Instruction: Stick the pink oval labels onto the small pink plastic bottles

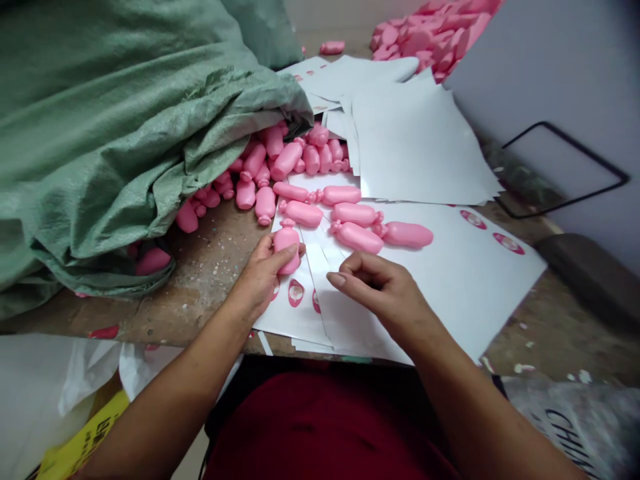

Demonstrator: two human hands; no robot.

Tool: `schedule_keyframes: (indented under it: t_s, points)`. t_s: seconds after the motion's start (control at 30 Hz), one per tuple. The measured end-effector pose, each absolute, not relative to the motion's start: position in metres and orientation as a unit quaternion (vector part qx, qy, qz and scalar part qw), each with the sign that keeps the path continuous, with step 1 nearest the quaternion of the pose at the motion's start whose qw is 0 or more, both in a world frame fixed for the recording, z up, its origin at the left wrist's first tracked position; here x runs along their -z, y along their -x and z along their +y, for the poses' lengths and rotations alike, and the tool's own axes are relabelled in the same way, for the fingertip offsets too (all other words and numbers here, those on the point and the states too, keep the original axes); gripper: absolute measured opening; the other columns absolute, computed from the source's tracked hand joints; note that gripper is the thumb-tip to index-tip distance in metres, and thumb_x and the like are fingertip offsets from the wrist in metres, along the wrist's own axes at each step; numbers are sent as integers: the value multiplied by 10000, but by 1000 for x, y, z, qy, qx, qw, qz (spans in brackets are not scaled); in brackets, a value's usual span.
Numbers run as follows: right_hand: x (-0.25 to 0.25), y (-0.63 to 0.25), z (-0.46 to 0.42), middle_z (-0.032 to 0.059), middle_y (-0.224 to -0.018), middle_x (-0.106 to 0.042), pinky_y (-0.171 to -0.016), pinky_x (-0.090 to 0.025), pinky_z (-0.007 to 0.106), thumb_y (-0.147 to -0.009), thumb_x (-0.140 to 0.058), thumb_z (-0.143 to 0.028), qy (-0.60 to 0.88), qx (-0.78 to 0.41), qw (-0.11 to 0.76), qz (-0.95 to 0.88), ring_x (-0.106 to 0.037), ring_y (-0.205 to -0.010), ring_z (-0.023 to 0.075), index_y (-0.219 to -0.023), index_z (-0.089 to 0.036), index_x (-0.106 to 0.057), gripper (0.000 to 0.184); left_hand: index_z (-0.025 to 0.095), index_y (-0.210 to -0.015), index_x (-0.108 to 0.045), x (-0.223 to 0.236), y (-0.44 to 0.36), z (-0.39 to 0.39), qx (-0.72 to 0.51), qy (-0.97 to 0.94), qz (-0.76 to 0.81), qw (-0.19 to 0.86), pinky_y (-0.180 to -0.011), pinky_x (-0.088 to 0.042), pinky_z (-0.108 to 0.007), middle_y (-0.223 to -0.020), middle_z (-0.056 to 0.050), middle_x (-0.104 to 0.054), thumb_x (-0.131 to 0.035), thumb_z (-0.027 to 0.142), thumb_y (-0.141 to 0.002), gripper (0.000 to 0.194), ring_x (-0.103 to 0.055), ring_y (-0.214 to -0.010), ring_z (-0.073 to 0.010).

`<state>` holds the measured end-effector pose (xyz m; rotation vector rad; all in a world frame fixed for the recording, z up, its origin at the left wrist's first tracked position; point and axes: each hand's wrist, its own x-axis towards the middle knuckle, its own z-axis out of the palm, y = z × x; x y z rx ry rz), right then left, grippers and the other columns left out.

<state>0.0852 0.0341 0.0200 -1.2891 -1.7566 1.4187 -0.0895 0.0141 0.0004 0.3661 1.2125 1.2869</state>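
Observation:
My left hand (257, 280) is shut on a small pink plastic bottle (287, 248), held upright against the white label sheets (295, 320). My right hand (380, 297) rests on those sheets with its fingers curled together, and nothing shows between them. Several more pink bottles (347, 220) lie on their sides just beyond my hands. A heap of them (265, 163) spills from the mouth of a green woven sack (125, 133). Pink oval labels (509, 243) are printed on the sheets.
The sheets lie on a worn, speckled wooden workbench (210, 280). Another pink bottle pile (430, 37) sits at the back right, beside a grey panel (565, 87) with a black wire frame (565, 170). A white plastic bag (50, 380) lies at lower left, a printed sack (565, 427) at lower right.

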Motion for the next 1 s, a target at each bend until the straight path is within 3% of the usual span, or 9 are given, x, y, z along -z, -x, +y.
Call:
schedule_keyframes:
  t_s: [0.1,0.23,0.43,0.6,0.8,0.87,1.0]
  points:
    - [-20,-92,31,-42,-570,-491,-554,-304,271,-838,-623,-479,489,-462,257,-694,-407,-534,122,-700,-224,-559,297,177,-1041,-578,-4,83,7,-549,-188,525,623,-847,-502,-306,-965,-45,-703,-746,176,-754,332,-691,-914,-177]
    - [-1,-90,26,-45,-482,-494,-661,-291,303,-903,-623,-426,487,-235,187,-820,-395,-509,132,-762,-222,-636,248,184,-1031,-562,-3,84,6,-596,-191,528,573,-877,-497,-268,-930,-18,-705,-739,166,-754,329,-689,-919,-141]
    - [21,-74,26,32,-641,-713,-710,-230,330,-971,-565,-403,449,-67,134,-881,-420,-494,124,-833,-184,-636,268,170,-1026,-554,1,98,16,-604,-163,553,551,-842,-511,-271,-898,-28,-712,-719,141,-740,332,-699,-850,-142]
    - [15,-60,29,9,-593,-669,-717,-253,332,-928,-597,-368,460,-127,115,-871,-439,-509,132,-801,-191,-621,220,172,-1015,-566,4,98,16,-600,-178,545,558,-861,-499,-261,-886,-25,-716,-762,167,-704,368,-687,-857,-135]
    - [-6,-77,34,-28,-598,-557,-592,-335,267,-865,-590,-496,471,-476,228,-707,-462,-565,135,-688,-220,-533,333,170,-1026,-575,10,99,15,-603,-200,540,552,-846,-483,-246,-865,-22,-714,-777,225,-693,393,-668,-861,-130]
    - [-7,-85,36,-25,-596,-548,-593,-328,274,-862,-596,-510,486,-442,238,-715,-450,-565,139,-699,-221,-542,337,172,-1034,-572,10,100,15,-603,-203,541,549,-852,-479,-248,-866,-22,-713,-785,234,-685,414,-666,-864,-133]
    - [5,-84,36,-12,-564,-606,-674,-278,312,-870,-669,-405,495,-215,145,-829,-403,-516,129,-744,-203,-604,247,172,-1025,-571,11,99,15,-608,-202,540,546,-852,-477,-254,-870,-27,-711,-794,240,-671,423,-663,-862,-138]
